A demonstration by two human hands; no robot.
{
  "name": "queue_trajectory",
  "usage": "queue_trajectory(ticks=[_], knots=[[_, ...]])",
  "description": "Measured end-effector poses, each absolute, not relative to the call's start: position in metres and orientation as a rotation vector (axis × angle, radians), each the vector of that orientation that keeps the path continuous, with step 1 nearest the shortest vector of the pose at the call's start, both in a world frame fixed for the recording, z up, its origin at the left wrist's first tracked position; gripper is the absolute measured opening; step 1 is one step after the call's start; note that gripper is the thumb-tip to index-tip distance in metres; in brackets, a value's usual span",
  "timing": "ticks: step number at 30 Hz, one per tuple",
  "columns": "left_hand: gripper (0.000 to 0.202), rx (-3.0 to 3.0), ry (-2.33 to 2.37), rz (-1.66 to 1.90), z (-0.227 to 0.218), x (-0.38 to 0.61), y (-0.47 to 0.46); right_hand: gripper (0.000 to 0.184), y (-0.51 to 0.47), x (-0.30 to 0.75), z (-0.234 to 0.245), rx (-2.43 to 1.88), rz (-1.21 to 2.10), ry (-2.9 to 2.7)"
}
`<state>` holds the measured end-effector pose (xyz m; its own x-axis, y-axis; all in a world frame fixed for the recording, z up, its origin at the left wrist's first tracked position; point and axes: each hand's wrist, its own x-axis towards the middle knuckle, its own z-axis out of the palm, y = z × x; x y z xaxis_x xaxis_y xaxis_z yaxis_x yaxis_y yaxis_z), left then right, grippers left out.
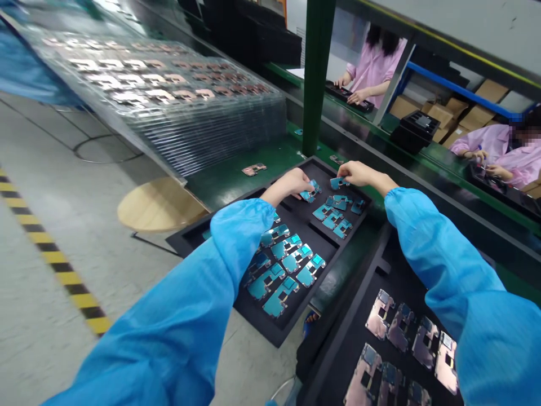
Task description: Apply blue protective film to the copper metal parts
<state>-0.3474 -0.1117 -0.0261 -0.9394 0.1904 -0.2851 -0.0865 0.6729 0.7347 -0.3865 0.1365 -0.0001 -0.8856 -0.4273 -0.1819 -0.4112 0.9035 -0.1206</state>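
Note:
My left hand [295, 184] reaches to the far end of a black foam tray [270, 332]. Its fingers are pinched on a small blue-faced metal plate [311, 193] with cut-outs. Just to the right, my right hand [357, 172] grips another blue-faced plate [337, 183] by its edge, near the tray's far corner. Several similar plates [333, 220] lie in the compartment below my hands. More blue plates [276, 296] sit in rows in the nearer compartment, some hidden by my left sleeve.
Copper-coloured plates [378, 316] lie in a second black tray [338, 338] at lower right. Stacked clear plastic trays [220, 135] with metal plates stand at upper left. A loose plate [254, 169] lies on the green bench [220, 192]. A green post [316, 79] rises beyond; two co-workers sit opposite.

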Motion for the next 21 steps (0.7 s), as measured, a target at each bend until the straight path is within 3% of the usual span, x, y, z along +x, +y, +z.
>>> queue_trajectory(ticks=[14, 21], knots=[[0.007, 0.169, 2.702, 0.978, -0.038, -0.342, -0.104, 0.033, 0.114, -0.367, -0.02, -0.657, -0.089, 2.859], [0.016, 0.253, 2.772, 0.728, -0.034, -0.335, -0.105, 0.037, 0.107, -0.346, -0.02, -0.712, 0.136, 2.898]])
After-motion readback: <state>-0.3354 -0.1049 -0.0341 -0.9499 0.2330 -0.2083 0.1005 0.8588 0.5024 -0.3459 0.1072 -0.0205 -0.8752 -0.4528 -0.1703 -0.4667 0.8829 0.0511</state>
